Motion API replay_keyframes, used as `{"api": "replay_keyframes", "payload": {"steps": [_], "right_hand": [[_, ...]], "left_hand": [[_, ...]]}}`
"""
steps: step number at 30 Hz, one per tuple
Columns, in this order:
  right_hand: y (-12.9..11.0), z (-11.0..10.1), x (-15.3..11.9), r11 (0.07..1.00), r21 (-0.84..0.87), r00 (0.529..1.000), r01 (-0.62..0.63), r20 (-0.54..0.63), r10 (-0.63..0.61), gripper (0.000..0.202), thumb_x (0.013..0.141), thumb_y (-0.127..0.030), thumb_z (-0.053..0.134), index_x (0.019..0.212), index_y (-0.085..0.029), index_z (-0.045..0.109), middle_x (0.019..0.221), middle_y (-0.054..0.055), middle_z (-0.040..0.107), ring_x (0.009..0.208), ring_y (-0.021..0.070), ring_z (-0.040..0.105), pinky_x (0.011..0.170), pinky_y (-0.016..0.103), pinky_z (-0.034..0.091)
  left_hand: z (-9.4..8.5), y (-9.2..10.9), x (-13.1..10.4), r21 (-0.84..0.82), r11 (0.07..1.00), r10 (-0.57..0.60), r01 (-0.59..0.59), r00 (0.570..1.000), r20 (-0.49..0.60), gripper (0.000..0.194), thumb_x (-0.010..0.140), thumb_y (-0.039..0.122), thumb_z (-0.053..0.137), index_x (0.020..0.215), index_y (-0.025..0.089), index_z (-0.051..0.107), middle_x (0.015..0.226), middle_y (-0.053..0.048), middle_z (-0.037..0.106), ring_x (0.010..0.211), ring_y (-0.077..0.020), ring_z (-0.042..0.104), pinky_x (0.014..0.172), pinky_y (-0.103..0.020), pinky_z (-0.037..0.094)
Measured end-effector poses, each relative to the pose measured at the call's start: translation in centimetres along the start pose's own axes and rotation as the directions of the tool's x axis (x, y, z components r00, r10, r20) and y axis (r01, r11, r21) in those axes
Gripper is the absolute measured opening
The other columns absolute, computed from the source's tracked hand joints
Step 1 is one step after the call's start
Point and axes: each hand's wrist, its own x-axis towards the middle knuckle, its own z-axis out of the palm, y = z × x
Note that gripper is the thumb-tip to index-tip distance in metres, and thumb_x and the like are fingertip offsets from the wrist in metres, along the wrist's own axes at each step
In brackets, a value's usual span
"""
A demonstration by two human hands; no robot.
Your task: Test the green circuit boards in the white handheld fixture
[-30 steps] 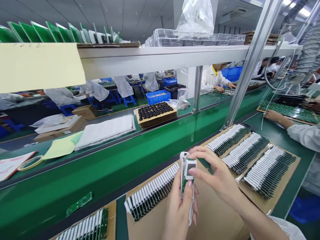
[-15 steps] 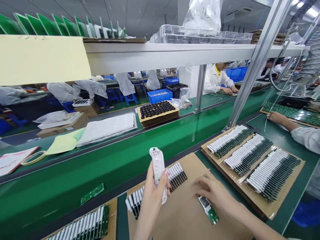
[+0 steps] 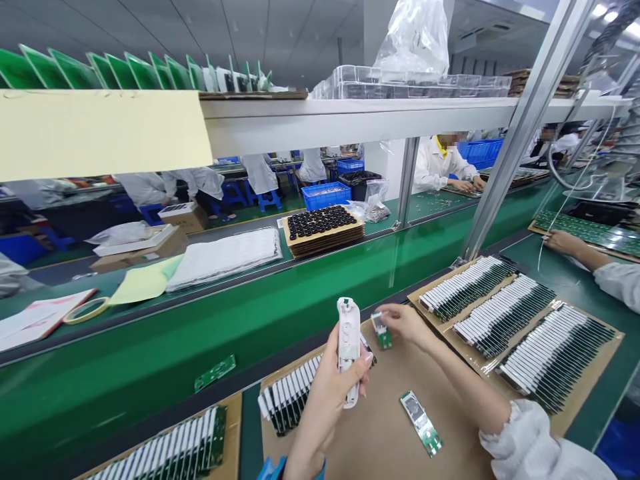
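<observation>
My left hand (image 3: 334,375) is closed around a long white plastic shell (image 3: 349,343), held upright with its hollow inner side showing. To the right of it, my right hand (image 3: 407,325) pinches the upper end of a small green circuit board (image 3: 383,337) with a white part. Another circuit board (image 3: 421,423), green with a white and grey part on it, lies on the brown cardboard sheet (image 3: 380,420) below my right hand. Behind my left hand stands a row of white-and-green boards (image 3: 293,392), partly hidden by the hand and shell.
Three rows of similar boards (image 3: 505,313) lie on stacked cardboard at right, with another batch (image 3: 170,447) at lower left. A loose green board (image 3: 215,373) lies on the green belt (image 3: 125,393). A co-worker's hand (image 3: 565,241) is at far right. A metal post (image 3: 525,133) rises nearby.
My right hand has moved up and leftward, and a circuit board now shows in its fingers. My left hand still holds the white shell. The view has shifted slightly.
</observation>
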Motion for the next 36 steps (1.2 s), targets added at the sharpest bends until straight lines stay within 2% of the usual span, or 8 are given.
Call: {"api": "replay_keyframes", "payload": {"steps": [4,9,16,23,26,29,33,36], "right_hand": [[-4.6,-0.6,-2.3,0.984,0.085,0.962,0.153,-0.239,-0.129,0.046,0.087,-0.047,0.051,0.124,-0.019,0.052,0.091,0.004,0.067,0.086,0.0163,0.060,0.082,0.029,0.046],[-9.0,1.0,-5.4,0.967,0.093,0.965,0.237,-0.140,-0.223,0.029,0.085,-0.037,0.059,0.112,-0.026,0.063,0.084,0.000,0.067,0.086,0.0166,0.060,0.088,0.032,0.042],[-8.3,1.6,-5.8,0.933,-0.128,0.896,0.337,-0.261,-0.359,0.025,0.084,-0.035,0.062,0.107,-0.032,0.067,0.114,0.002,0.057,0.110,0.0200,0.050,0.096,0.036,0.038],[-8.6,1.1,-5.8,0.958,0.157,0.956,0.239,-0.211,-0.204,0.026,0.081,-0.039,0.066,0.105,-0.030,0.069,0.099,0.001,0.065,0.095,0.0179,0.055,0.090,0.034,0.041],[-8.7,1.3,-6.2,0.956,0.169,0.957,0.240,-0.206,-0.203,0.025,0.081,-0.038,0.066,0.105,-0.029,0.069,0.096,0.001,0.064,0.094,0.0179,0.055,0.090,0.035,0.042],[-8.9,1.5,-6.5,0.951,-0.039,0.914,0.307,-0.268,-0.306,0.023,0.083,-0.036,0.064,0.105,-0.032,0.069,0.096,0.001,0.064,0.095,0.0186,0.054,0.091,0.037,0.042],[-9.0,1.9,-6.8,0.836,-0.439,0.811,0.329,-0.322,-0.488,0.024,0.087,-0.034,0.059,0.110,-0.036,0.067,0.110,0.002,0.058,0.105,0.0214,0.048,0.096,0.042,0.038],[-9.2,1.8,-7.4,0.781,-0.542,0.811,0.312,-0.277,-0.516,0.029,0.090,-0.035,0.055,0.119,-0.039,0.061,0.121,0.001,0.053,0.114,0.0225,0.044,0.101,0.045,0.034]], "left_hand": [[0.8,-0.4,0.1,0.021,1.000,-0.007,0.006,1.000,0.009,0.071,0.081,0.034,0.068,0.139,0.021,0.029,0.087,-0.002,0.052,0.061,-0.0120,0.047,0.049,-0.022,0.044],[2.0,-0.7,-0.2,-0.028,0.999,-0.030,0.031,0.999,0.037,0.072,0.084,0.037,0.066,0.141,0.019,0.026,0.078,-0.001,0.051,0.058,-0.0127,0.047,0.048,-0.023,0.044],[2.2,-0.5,-0.3,-0.097,0.995,0.033,-0.028,0.999,0.042,0.058,0.092,0.041,0.051,0.142,0.020,0.028,0.092,-0.006,0.053,0.059,-0.0120,0.048,0.047,-0.023,0.045],[2.4,-0.3,-0.6,-0.095,0.995,0.042,-0.034,0.996,0.085,0.055,0.092,0.040,0.052,0.140,0.021,0.030,0.090,-0.005,0.053,0.058,-0.0110,0.047,0.046,-0.022,0.044],[2.4,-0.3,-0.6,-0.089,0.996,0.034,-0.026,0.996,0.087,0.056,0.092,0.039,0.053,0.140,0.022,0.030,0.090,-0.004,0.052,0.059,-0.0111,0.048,0.046,-0.021,0.045],[2.3,-0.5,-0.6,-0.093,0.995,0.040,-0.032,0.995,0.087,0.056,0.092,0.040,0.053,0.140,0.021,0.030,0.088,-0.004,0.052,0.059,-0.0114,0.048,0.046,-0.021,0.044],[2.6,-0.7,-0.7,-0.107,0.992,0.067,-0.061,0.996,0.057,0.054,0.092,0.044,0.050,0.138,0.022,0.032,0.089,-0.005,0.053,0.054,-0.0111,0.047,0.042,-0.022,0.043],[3.4,-0.5,-1.1,-0.082,0.995,0.056,-0.058,0.998,-0.019,0.046,0.093,0.044,0.048,0.132,0.023,0.037,0.080,-0.001,0.052,0.050,-0.0098,0.045,0.040,-0.019,0.040]]}}
